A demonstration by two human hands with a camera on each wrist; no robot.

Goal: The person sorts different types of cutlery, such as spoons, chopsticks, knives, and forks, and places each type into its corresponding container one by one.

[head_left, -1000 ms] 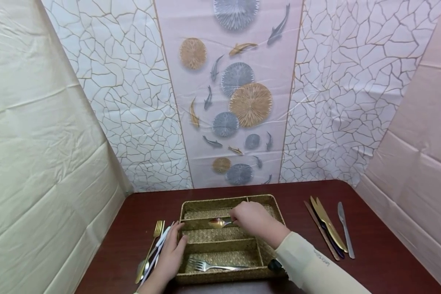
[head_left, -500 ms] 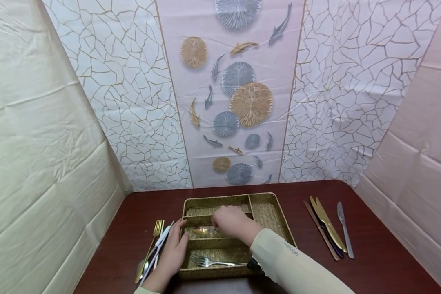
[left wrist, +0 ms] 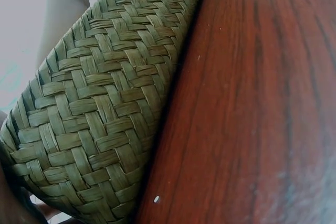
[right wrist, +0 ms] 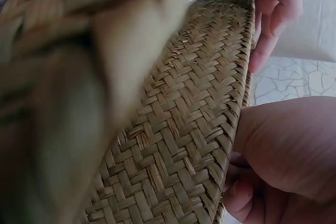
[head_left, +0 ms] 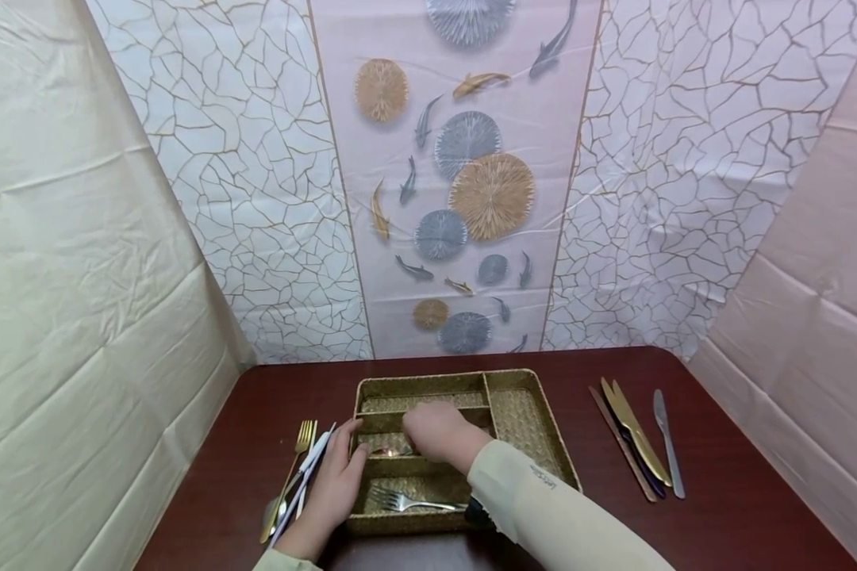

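Observation:
In the head view a woven tray [head_left: 464, 519] with several compartments lies on the dark red table. My right hand [head_left: 439, 432] reaches into its middle-left compartment and holds a spoon [head_left: 391, 453] by the handle; the shiny bowl end points left, low in the compartment. The right wrist view shows the right hand's [right wrist: 286, 156] curled fingers partly hidden behind a woven divider. My left hand [head_left: 337, 484] rests at the tray's left wall, its fingers fairly straight against the rim. A silver fork [head_left: 414, 502] lies in the near compartment.
Left of the tray lie a gold fork [head_left: 304, 440] and several white-handled and other utensils [head_left: 313, 452], partly behind my left hand. On the right are several gold and dark knives [head_left: 632, 428] and a silver knife [head_left: 667, 444]. Patterned cloth hangs behind the table.
My right hand has moved left and down with the spoon, from above the divider into the middle compartment. The left hand stays at the tray's left side; the tray has shifted slightly right.

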